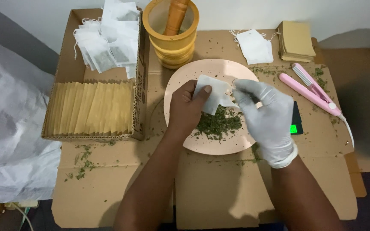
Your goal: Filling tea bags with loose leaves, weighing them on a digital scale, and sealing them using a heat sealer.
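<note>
The bare left hand (188, 107) pinches a small white paper filter bag (213, 95) by its edge while the gloved right hand (267, 119) grips its opposite side at the mouth, both held just above the heap of dried green herb (217, 124) on the round pale pink plate (193, 72). The thin, limp paper could tear or sag shut if pulled unevenly, and crumbly flakes could scatter onto the cardboard-covered counter (219, 188). Beyond the hands stands a ribbed wooden mortar (173, 42) with a pestle (175, 17); right of the gloved hand lies a pink sealing iron (309, 87).
</note>
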